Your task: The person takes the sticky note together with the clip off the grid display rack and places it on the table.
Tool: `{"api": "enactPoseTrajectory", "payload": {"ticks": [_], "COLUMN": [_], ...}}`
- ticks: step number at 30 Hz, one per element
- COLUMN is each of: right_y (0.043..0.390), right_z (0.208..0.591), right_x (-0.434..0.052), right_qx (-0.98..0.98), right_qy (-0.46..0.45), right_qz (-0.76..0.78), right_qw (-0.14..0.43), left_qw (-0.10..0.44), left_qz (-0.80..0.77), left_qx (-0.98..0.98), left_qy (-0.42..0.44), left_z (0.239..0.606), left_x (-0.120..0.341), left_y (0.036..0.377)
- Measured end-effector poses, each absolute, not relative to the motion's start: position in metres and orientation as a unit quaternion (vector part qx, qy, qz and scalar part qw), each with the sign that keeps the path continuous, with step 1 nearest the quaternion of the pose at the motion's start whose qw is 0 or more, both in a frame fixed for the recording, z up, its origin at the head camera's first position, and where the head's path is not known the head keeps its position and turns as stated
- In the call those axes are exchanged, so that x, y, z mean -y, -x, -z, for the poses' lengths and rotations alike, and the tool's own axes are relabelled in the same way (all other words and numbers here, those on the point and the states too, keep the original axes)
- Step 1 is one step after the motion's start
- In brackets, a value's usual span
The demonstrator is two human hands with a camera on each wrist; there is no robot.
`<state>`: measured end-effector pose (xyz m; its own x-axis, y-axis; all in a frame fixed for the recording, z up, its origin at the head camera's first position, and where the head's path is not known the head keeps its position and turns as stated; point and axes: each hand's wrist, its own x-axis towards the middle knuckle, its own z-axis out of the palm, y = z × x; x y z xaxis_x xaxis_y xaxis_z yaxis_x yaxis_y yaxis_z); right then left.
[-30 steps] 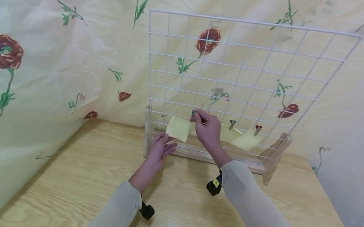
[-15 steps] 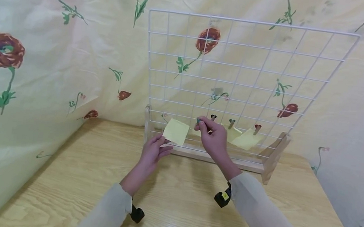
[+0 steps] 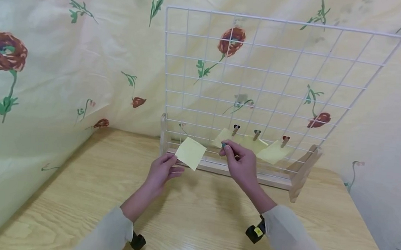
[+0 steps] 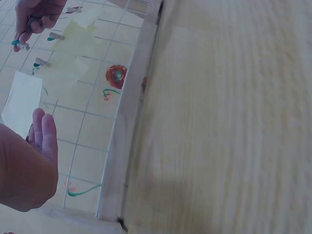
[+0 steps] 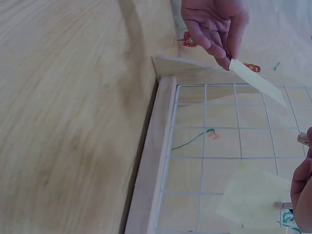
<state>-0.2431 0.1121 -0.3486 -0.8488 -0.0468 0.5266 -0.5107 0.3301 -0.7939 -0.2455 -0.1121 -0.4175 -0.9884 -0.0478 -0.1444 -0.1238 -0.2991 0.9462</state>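
Two hands work just in front of a white wire grid (image 3: 277,76) that stands upright in a wooden base (image 3: 239,172) on our desk (image 3: 81,198). Our left hand (image 3: 161,171) pinches a loose yellow sticky note (image 3: 190,153) by its lower corner between thumb and fingertips, so the sheet stands free above the grip and clear of the desk; in the right wrist view the note (image 5: 256,80) shows nearly edge-on, jutting from those fingers (image 5: 219,46). Our right hand (image 3: 241,165) has its grip closed on a small clip (image 3: 224,145) with a teal tip, held between thumb and forefinger, just right of the note and level with it. We judge the two are kept close together and near the grid so that clip and paper can meet easily.

Beyond the right grip, three more yellow notes (image 3: 253,144) hang from the grid's lower wire, each under its own small clip (image 3: 256,134). A flower-printed cloth (image 3: 46,66) drapes behind and to the sides of everything.
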Motion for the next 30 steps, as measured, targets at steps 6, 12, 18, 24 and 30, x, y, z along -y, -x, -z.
{"api": "enactPoseTrajectory", "payload": {"ticks": [6,12,18,24,30], "right_y": [0.245,0.234,0.220,0.212,0.202], "right_z": [0.374,0.385,0.389,0.392,0.382], "right_x": [-0.129,-0.136,-0.140,-0.143,-0.139], "right_qx": [0.789,0.799,0.810,0.819,0.820], "right_qy": [-0.187,-0.191,-0.191,-0.181,-0.176], "right_qz": [-0.547,-0.534,-0.524,-0.516,-0.513], "right_qw": [0.209,0.200,0.182,0.174,0.185], "left_qw": [0.033,0.041,0.043,0.045,0.050], "left_qz": [-0.783,-0.766,-0.748,-0.748,-0.750], "left_qx": [-0.618,-0.640,-0.661,-0.660,-0.658], "left_qy": [0.065,0.051,0.046,0.048,0.044], "left_z": [0.421,0.424,0.424,0.426,0.429], "left_x": [0.119,0.127,0.134,0.135,0.136], "left_y": [0.238,0.229,0.219,0.212,0.212]}}
